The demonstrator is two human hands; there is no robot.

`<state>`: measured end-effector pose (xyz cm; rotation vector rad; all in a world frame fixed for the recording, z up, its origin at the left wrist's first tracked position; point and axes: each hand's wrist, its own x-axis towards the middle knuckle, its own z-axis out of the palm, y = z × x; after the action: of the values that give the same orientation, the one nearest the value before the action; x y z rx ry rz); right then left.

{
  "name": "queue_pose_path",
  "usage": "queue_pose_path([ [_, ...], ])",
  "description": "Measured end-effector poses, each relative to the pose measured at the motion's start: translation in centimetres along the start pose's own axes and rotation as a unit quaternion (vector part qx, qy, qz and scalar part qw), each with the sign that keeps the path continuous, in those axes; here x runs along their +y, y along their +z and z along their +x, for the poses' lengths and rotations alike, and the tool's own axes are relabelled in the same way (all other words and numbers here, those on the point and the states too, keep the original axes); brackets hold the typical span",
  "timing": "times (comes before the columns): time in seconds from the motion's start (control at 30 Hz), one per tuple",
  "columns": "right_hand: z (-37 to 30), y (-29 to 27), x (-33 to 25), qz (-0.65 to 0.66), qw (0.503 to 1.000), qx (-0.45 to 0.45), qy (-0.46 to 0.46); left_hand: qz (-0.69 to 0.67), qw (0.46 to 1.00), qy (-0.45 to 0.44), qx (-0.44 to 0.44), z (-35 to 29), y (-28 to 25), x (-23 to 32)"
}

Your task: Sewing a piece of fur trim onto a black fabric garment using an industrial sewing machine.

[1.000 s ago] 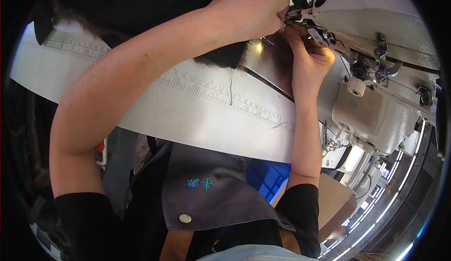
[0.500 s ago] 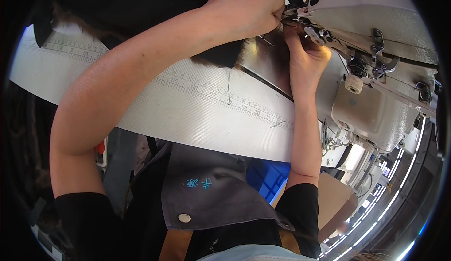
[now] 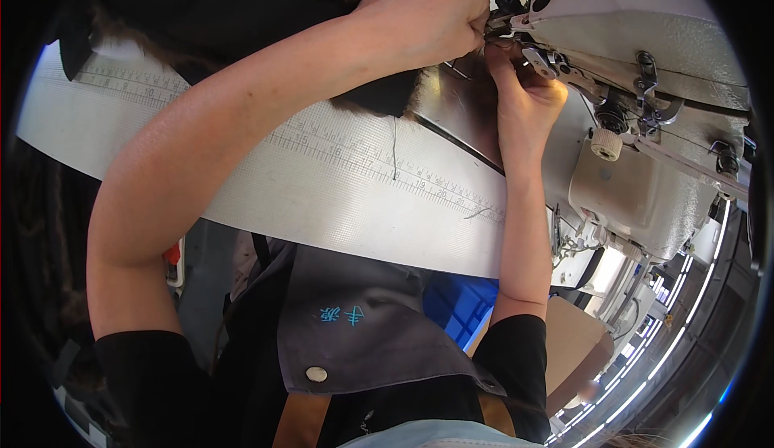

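At the sewing machine (image 3: 629, 13), both my hands meet beside the needle area. My left hand (image 3: 431, 17) is closed, its fingertips pinched next to the presser foot; what they hold is too small to make out. Close by on the right, my right hand (image 3: 528, 101) has its thumb and fingers drawn together under the needle bar, and the fingertips are partly hidden by metal parts. Under my left forearm lies a black cloth piece with brown fur edging (image 3: 379, 93). A loose dark thread (image 3: 395, 150) hangs from its edge onto the table.
The pale table (image 3: 322, 198) has a printed ruler scale along it. A short thread scrap (image 3: 477, 213) lies near my right forearm. Below the table edge stands a blue bin (image 3: 459, 307), with a cardboard box (image 3: 576, 351) to its right. The machine's tension knob (image 3: 606, 143) juts out near my right wrist.
My left forearm has shifted very slightly to the right. Both hands keep their place by the needle, and the cloth has barely moved.
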<state>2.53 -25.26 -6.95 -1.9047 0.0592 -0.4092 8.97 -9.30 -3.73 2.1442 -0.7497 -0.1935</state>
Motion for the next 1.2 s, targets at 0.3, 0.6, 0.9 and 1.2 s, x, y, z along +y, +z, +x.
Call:
queue_pose_path([
  [0.3,-0.1,-0.3,0.5,-0.044,0.999,0.007,-0.010,-0.018,1.000,0.016,-0.001,0.0,0.4,-0.6],
  [0.6,-0.4,-0.4,0.0,-0.098,0.995,0.020,-0.021,-0.001,1.000,0.020,0.012,-0.2,0.2,-0.2],
  [0.9,-0.5,-0.4,0.0,-0.103,0.994,0.029,-0.016,0.012,1.000,-0.004,0.006,-0.1,0.3,-0.1],
  [1.2,-0.7,-0.7,0.1,-0.007,0.997,0.066,0.037,0.026,0.999,-0.013,0.021,-0.4,0.2,0.3],
])
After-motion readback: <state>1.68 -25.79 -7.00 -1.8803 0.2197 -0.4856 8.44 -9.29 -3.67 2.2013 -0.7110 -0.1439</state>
